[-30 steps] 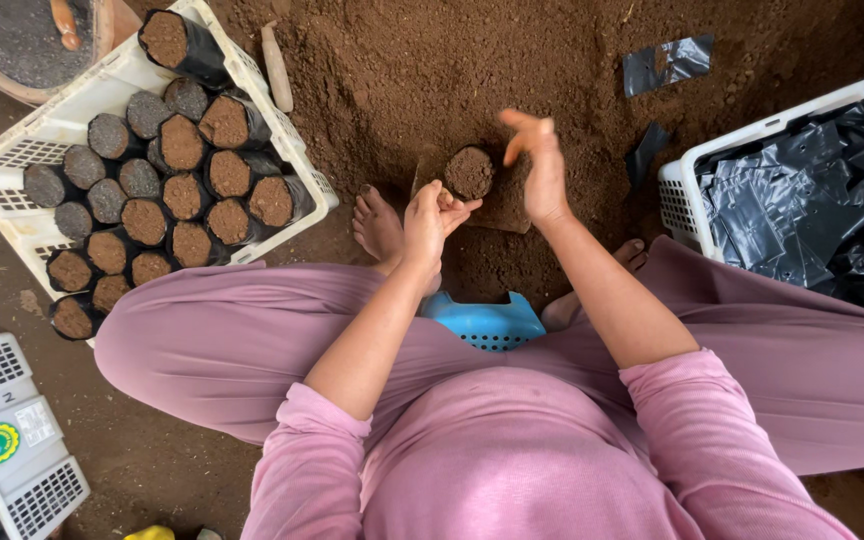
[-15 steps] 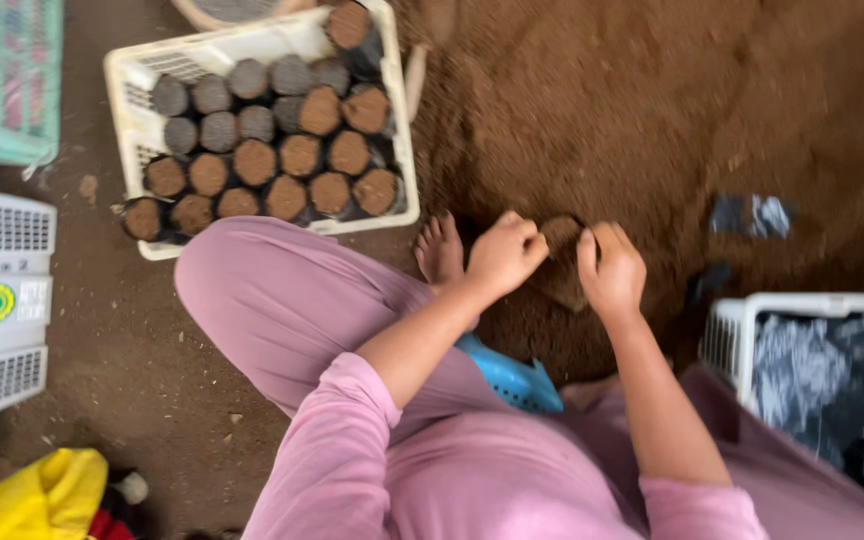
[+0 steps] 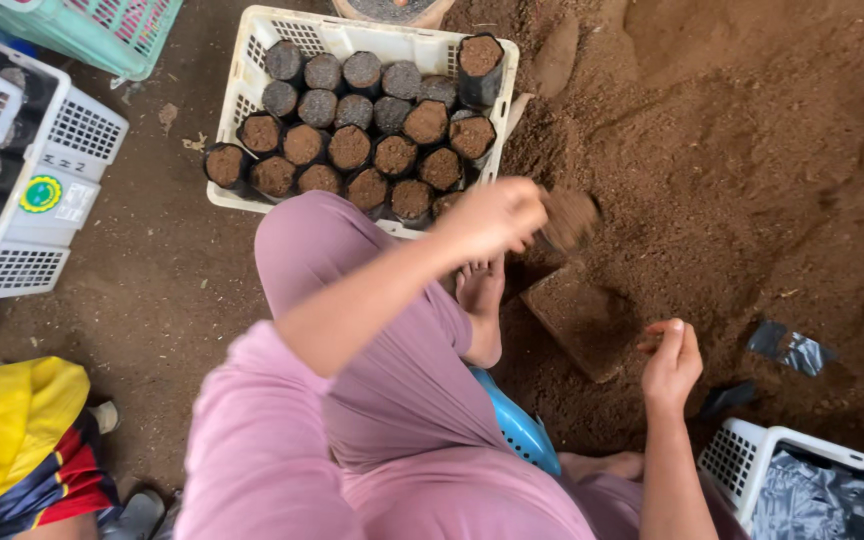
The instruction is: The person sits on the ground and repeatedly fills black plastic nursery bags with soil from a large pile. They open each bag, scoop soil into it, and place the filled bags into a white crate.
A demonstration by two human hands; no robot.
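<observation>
Soil-filled black bag, tilted, held aloft

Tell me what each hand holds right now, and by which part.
The left hand holds a soil-filled black nursery bag by its side, its grip blurred by motion. The right hand holds nothing visible, loosely curled above the brown soil heap.

Left arm crosses the body toward 12 o'clock, elbow bent, forearm bare below a pink sleeve. Left hand is closed, knuckles up, fingers curled around a load at its 3 o'clock side. Right arm runs up from 5 o'clock. Right hand hangs loosely cupped, fingers half curled, holding nothing visible.
</observation>
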